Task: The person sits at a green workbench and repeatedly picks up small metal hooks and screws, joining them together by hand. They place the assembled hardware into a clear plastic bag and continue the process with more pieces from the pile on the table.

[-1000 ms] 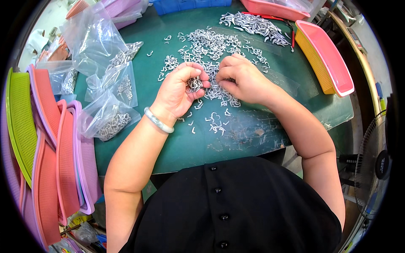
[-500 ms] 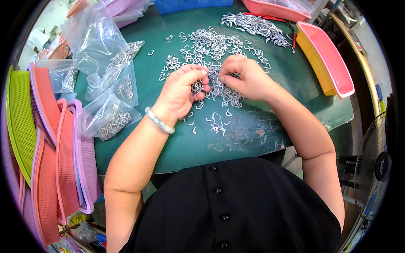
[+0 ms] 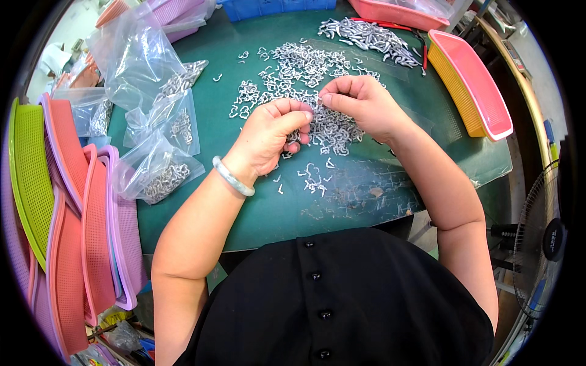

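A spread of small silvery metal hooks (image 3: 293,67) covers the middle of a green table mat (image 3: 366,195). My left hand (image 3: 271,134), a pale bangle on its wrist, is curled into a fist over a clump of hooks it holds. My right hand (image 3: 357,100) is just to its right, fingertips pinched together on a small hook at the pile's near edge. The two hands almost touch above the pile. A few loose hooks (image 3: 314,180) lie nearer to me.
Clear plastic bags of hooks (image 3: 162,177) lie at the left. Stacked pink, purple and green plastic baskets (image 3: 73,226) line the left edge. A pink and yellow tray (image 3: 467,79) stands at the right, another pile of hooks (image 3: 369,33) behind, a fan (image 3: 546,238) at far right.
Both hands have lifted slightly and come closer together over the pile; my right hand's fingertips now pinch beside my left fist.
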The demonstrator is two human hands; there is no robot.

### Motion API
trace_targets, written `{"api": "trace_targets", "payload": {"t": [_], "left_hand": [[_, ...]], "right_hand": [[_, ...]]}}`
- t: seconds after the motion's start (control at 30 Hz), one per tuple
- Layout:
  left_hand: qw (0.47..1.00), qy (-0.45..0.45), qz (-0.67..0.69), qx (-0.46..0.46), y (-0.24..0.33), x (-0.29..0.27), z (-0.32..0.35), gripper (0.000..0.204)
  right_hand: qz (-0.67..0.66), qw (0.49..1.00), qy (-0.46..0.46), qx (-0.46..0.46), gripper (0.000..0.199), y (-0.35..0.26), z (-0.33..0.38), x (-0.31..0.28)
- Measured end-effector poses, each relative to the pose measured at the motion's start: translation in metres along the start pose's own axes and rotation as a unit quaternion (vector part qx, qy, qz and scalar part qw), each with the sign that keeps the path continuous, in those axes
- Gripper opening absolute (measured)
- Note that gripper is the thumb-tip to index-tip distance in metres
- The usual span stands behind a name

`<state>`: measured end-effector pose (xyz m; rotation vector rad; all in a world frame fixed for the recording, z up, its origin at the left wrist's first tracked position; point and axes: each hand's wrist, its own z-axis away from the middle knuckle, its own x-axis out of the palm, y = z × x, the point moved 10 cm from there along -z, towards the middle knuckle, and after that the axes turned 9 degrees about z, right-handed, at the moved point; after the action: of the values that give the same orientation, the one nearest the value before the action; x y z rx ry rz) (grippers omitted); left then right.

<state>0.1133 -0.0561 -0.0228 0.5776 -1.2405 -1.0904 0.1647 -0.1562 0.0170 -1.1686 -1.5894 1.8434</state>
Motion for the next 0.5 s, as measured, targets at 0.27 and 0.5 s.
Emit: {"api": "trace_targets", "payload": {"t": [0.27, 0.5], "left_hand": [[1.000, 0.001, -0.022, 0.015, 0.0012, 0.0038, -0.0001, 0.017], [1.000, -0.012, -0.007, 0.004, -0.0015, 0.0033, -0.0010, 0.011]], "right_hand": [[-0.037, 0.999, 0.011, 0.015, 0.015, 0.0004, 0.0010, -0.0008], [-0.072, 0.997, 0.004, 0.020, 0.012, 0.0015, 0.0008, -0.0014]]}}
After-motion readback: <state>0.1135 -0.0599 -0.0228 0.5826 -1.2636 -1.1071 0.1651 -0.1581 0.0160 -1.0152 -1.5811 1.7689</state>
